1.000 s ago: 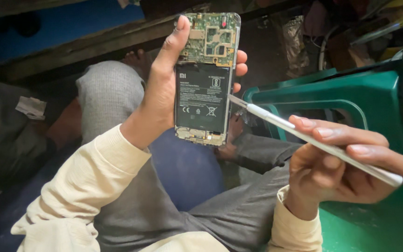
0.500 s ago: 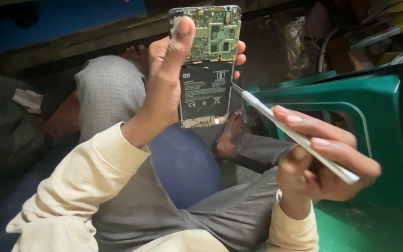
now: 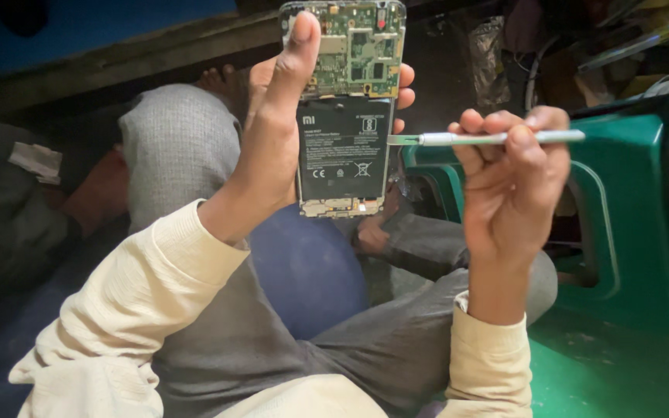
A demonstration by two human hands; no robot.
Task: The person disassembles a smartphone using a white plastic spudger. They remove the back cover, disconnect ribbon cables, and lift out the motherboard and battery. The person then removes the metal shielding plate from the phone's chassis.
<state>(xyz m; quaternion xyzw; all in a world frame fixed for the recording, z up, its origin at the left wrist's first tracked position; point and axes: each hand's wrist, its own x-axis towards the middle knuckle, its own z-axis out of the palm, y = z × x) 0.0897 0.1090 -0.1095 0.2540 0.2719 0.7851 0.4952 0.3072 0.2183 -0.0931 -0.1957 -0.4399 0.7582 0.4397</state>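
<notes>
Since the earlier frame, the right hand has swung its metal pry tool from a downward slant to level, and the flat tip now meets the right edge of the black battery. That battery sits in an opened smartphone, back cover off, with the green circuit board exposed above it. The left hand holds the phone upright, its grip clamped on it: thumb along the left edge, fingertips showing past the right edge. The right hand's fingers are closed around the tool's shaft. Whether the tip is under the battery or only touching its side is hard to tell. Both arms wear cream sleeves. Below are grey-trousered knees; a green plastic stool stands just beside the right hand.
</notes>
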